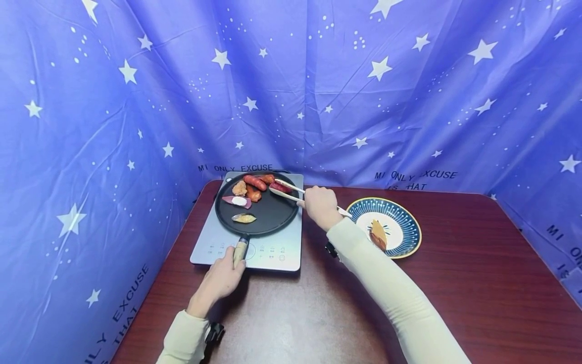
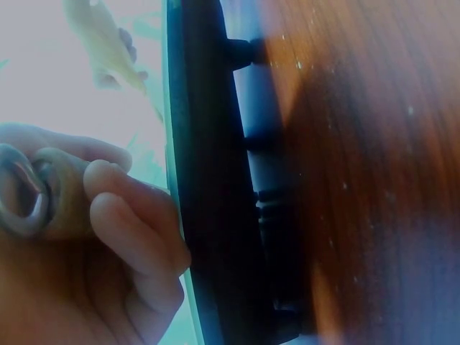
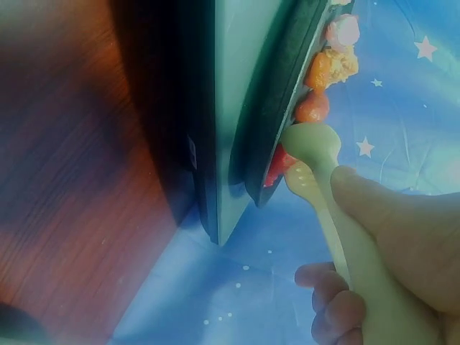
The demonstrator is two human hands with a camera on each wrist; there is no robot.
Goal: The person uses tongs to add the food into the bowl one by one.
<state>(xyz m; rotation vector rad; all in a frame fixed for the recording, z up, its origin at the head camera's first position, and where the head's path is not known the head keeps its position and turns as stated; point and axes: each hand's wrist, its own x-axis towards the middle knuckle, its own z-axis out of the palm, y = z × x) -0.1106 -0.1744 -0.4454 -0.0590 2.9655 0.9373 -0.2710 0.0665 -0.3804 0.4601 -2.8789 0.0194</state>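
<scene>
A round black frying pan (image 1: 268,217) sits on a silver induction cooktop (image 1: 200,247). My left hand (image 1: 223,274) grips its wooden handle (image 1: 239,253); in the left wrist view, that hand's fingers (image 2: 136,237) curl round the handle. My right hand (image 1: 321,205) holds pale tongs (image 1: 286,195), their tips at a dark red piece of food (image 1: 281,187) by the pan's right rim. In the right wrist view the tongs (image 3: 352,237) straddle the red piece (image 3: 279,165); whether they grip it I cannot tell. A sausage (image 1: 254,182) and other food pieces lie in the pan's upper left.
A blue-and-white patterned plate (image 1: 409,227) with a brown and tan food piece (image 1: 378,234) stands right of the cooktop, partly behind my right forearm. All rests on a reddish-brown table (image 1: 468,263). A blue star-printed curtain (image 1: 336,65) rises along the table's back and sides.
</scene>
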